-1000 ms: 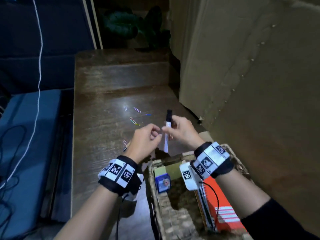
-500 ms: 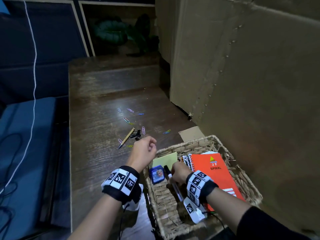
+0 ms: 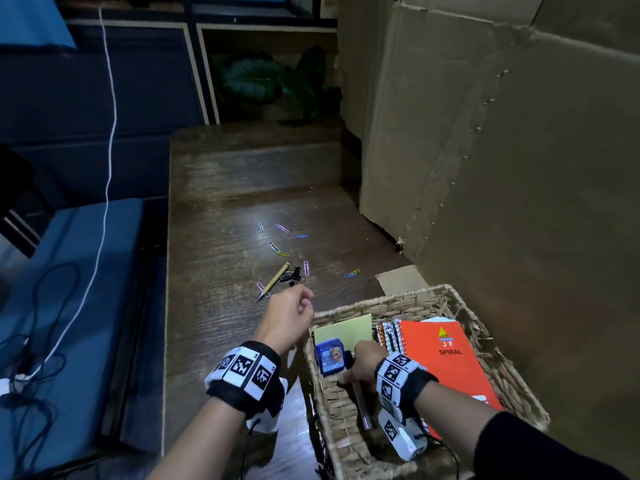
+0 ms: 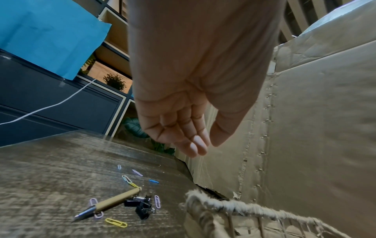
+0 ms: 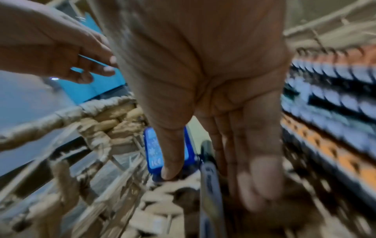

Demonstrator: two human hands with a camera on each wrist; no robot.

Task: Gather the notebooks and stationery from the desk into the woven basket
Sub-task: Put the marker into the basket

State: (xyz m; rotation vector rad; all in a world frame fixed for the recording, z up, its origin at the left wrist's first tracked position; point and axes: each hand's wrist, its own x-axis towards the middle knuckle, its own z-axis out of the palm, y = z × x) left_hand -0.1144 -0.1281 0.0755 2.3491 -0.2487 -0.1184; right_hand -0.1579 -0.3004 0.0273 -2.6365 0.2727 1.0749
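Observation:
The woven basket [image 3: 415,296] stands at the near right of the desk [image 3: 214,341]. In it lie an orange spiral notebook [image 3: 450,358], a yellow-green pad [image 3: 346,329], a small blue box [image 3: 330,356] and a dark marker [image 3: 362,407]. My right hand [image 3: 356,367] is low inside the basket; the right wrist view shows its fingers [image 5: 262,185] straight over the marker [image 5: 209,193], and the thumb against the blue box [image 5: 152,151]. My left hand [image 3: 304,303] hovers by the basket's far left corner, loosely curled and holding nothing. On the desk lie a brown pen [image 3: 273,282], black binder clips [image 3: 292,275] and several paper clips [image 3: 282,228].
A tall cardboard box [image 3: 502,202] walls off the right side, with a cardboard scrap [image 3: 398,278] behind the basket. A blue cushioned seat [image 3: 69,271] and a white cable [image 3: 107,133] are left of the desk. Dark cabinets and a plant stand beyond.
My right hand brought the marker down from above the desk into the basket and straightened its fingers over it. My left hand let go of the marker and stays beside the basket.

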